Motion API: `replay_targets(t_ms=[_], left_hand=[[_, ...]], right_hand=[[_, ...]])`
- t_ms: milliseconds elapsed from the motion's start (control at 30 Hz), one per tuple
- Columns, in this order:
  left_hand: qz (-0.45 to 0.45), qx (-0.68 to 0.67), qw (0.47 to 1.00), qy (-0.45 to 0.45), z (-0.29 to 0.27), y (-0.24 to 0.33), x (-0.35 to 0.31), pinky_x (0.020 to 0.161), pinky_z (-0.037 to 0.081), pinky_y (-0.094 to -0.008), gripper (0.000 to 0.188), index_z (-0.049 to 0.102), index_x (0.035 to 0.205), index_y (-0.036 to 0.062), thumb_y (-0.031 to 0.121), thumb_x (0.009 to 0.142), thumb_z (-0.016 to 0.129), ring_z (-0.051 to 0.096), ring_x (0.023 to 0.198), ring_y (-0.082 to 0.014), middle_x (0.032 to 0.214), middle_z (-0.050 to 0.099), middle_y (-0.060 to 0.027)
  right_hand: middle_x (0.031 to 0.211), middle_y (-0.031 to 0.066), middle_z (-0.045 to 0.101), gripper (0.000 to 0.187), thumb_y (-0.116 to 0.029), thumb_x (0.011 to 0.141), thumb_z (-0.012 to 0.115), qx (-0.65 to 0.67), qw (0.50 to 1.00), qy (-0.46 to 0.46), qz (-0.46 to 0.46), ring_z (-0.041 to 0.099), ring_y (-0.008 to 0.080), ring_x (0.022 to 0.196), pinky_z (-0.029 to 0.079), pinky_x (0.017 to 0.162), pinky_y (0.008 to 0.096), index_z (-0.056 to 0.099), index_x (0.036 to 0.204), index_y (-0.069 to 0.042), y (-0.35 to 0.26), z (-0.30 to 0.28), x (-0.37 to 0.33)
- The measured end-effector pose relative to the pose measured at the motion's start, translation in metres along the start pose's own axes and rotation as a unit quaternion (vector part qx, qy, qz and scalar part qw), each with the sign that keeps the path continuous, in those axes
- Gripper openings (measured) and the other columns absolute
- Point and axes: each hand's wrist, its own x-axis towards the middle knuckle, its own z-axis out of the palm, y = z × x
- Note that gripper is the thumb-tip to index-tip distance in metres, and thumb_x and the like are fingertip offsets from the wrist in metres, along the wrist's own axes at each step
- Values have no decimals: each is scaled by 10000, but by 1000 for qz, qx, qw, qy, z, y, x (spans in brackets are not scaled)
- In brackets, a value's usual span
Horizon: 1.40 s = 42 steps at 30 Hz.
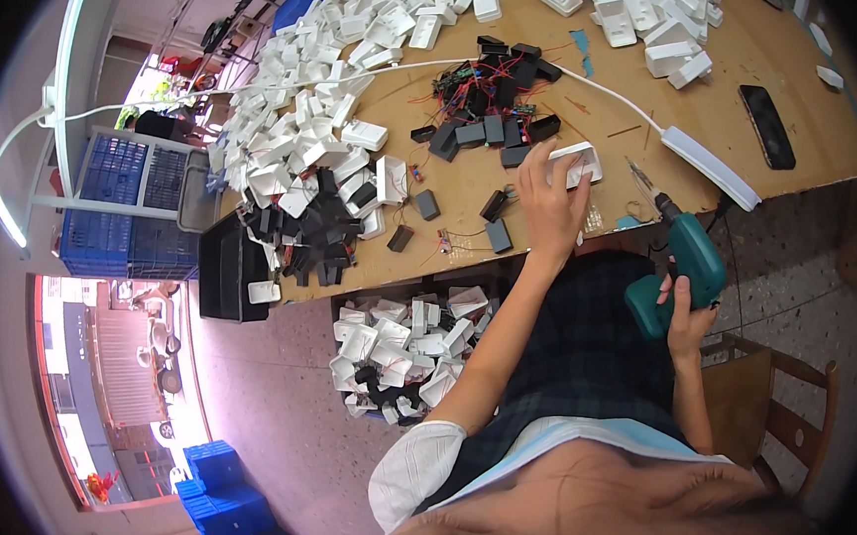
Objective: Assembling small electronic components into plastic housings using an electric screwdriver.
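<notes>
At the table's near edge, my left hand (pixel 550 201) has its fingers curled at a small open white plastic case (pixel 585 163), gripping its left side. My right hand (pixel 685 320) is closed around the handle of a green power screwdriver (pixel 696 254). The tool's thin bit (pixel 638 175) points up and left, a little right of the white case and apart from it. Small black boxes, one of them (pixel 497 236) just left of my left wrist, lie on the table with thin wires. My left fingers partly hide the case's inside.
Many white cases (pixel 299 129) are heaped on the cardboard-brown table (pixel 639 93). Black boxes with red wires (pixel 485 102) lie mid-table. A white power strip (pixel 711 168) and a phone (pixel 767 127) are at right. Below stands a full bin (pixel 408 351); a wooden chair (pixel 772 401) is beside me.
</notes>
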Motion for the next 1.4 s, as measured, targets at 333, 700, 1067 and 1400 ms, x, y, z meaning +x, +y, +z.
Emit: replay_targets(t_ms=[333,700,1067,1400], left_hand=[[-109,50,962,-246,-26,-35,7,792,553,-453,752,533,1349,119,302,710,886,634,1080,-340,1278,531,-120],[-314,-154,934,-74,-203,-135,113,727,570,-268,586,571,1272,-17,222,826,866,699,923,-151,1110,709,-133],[-146,494,852,95,-335,-283,183,939,496,-500,679,620,1290,82,457,768,836,591,1125,-415,1193,617,-245],[64,59,992,-96,-24,-299,220,956,490,-478,240,735,1060,42,190,872,717,618,1079,-399,1145,660,-210]], right_hand=[[820,40,633,268,-151,1033,576,-5,1000,18,-4,570,98,679,465,660,256,656,1191,51,6,-5,-4],[872,61,635,353,-235,1050,557,-28,999,9,-15,550,105,682,444,644,253,605,1265,42,14,-13,0],[848,38,631,350,-248,1044,576,-27,1000,9,-3,554,95,681,444,646,241,614,1255,29,20,-7,13],[862,55,626,352,-244,1045,570,-6,1000,-1,-2,551,107,680,447,636,252,596,1258,35,27,-11,23]])
